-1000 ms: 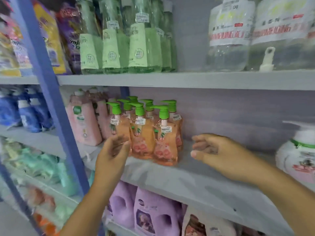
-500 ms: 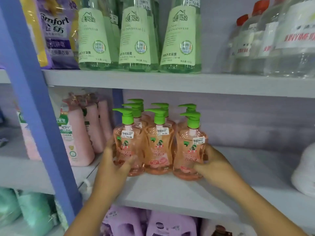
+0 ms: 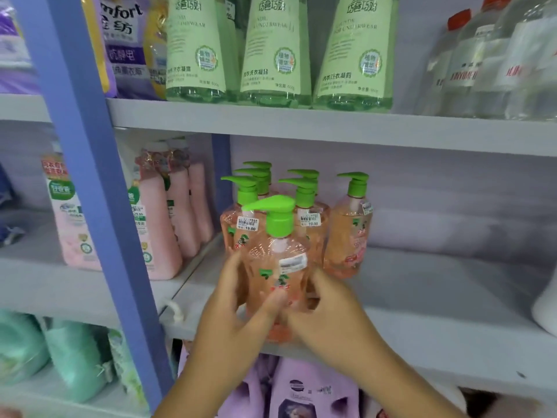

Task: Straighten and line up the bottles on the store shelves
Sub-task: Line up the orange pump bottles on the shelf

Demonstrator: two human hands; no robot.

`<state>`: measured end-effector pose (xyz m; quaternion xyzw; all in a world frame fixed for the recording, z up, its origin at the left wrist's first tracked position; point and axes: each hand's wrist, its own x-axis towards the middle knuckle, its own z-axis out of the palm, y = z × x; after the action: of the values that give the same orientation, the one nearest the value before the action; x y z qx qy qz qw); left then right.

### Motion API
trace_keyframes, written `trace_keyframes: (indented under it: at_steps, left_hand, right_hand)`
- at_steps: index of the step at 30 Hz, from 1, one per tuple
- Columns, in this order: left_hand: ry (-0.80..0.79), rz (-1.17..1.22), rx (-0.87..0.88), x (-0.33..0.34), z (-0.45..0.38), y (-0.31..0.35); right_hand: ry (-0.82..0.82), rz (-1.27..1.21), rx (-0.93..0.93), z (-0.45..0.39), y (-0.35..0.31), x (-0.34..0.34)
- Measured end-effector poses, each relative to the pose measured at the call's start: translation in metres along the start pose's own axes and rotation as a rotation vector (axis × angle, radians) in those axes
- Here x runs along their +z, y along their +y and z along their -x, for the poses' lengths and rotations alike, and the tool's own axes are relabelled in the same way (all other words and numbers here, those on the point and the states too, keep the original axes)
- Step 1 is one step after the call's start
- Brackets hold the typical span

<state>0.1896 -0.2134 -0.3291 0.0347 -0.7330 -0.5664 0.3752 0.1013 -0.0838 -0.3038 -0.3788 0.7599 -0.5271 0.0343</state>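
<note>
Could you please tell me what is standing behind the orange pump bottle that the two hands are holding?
Behind the held bottle stand more orange pump bottles on the grey shelf, green pumps showing. Their lower parts, and the shelf between them, are covered by it.

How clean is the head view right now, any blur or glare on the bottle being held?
Head view: the held pump bottle and both hands, left and right, are motion-blurred, its price sticker unreadable; the pump bottles behind stay sharp, tags legible; wide-angle bending tilts the blue upright; lighting is even, no harsh glare.

Peach pump bottle (image 3: 275, 267) with green pump, blue upright (image 3: 90, 188)
</note>
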Motion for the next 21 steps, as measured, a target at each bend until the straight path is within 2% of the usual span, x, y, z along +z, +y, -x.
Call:
trace_keyframes:
  at_steps: [3, 4, 5, 7, 8, 9, 10, 12, 14, 15, 18, 21]
  left_hand:
    - [-0.052, 0.077, -0.023, -0.015, -0.006, 0.001]
    - [-0.064, 0.072, -0.019, -0.020, -0.007, 0.001]
    - [-0.066, 0.070, -0.031, -0.024, -0.009, 0.001]
    - [-0.057, 0.052, -0.061, -0.032, -0.013, 0.000]
    - [-0.051, 0.020, -0.057, -0.036, -0.015, -0.003]
    - [-0.046, -0.027, -0.054, -0.041, -0.017, -0.006]
    - [-0.040, -0.075, -0.058, -0.045, -0.019, -0.010]
    - [-0.055, -0.119, -0.090, -0.047, -0.019, -0.014]
    - [-0.064, -0.170, -0.106, -0.045, -0.014, -0.019]
    - [-0.049, -0.197, -0.108, -0.043, -0.012, -0.021]
    - [-0.019, -0.229, -0.105, -0.041, -0.008, -0.028]
    - [-0.028, -0.250, -0.128, -0.044, -0.010, -0.028]
  right_hand:
    - [-0.117, 0.138, -0.082, -0.005, 0.004, 0.003]
    - [-0.098, 0.193, -0.144, -0.009, 0.008, -0.004]
    - [-0.014, 0.209, -0.198, -0.015, 0.012, -0.016]
    - [0.358, 0.111, -0.232, -0.032, 0.019, -0.045]
    - [0.537, 0.040, -0.215, -0.045, 0.024, -0.062]
    - [0.638, -0.014, -0.150, -0.059, 0.032, -0.077]
    - [0.627, -0.051, -0.039, -0.073, 0.040, -0.090]
    - [0.380, -0.077, 0.167, -0.093, 0.062, -0.102]
    - [0.156, -0.142, 0.201, -0.101, 0.081, -0.099]
    - [0.100, -0.170, 0.187, -0.102, 0.089, -0.095]
    - [0.053, -0.128, 0.155, -0.107, 0.100, -0.087]
    - [0.095, -0.097, 0.196, -0.099, 0.094, -0.088]
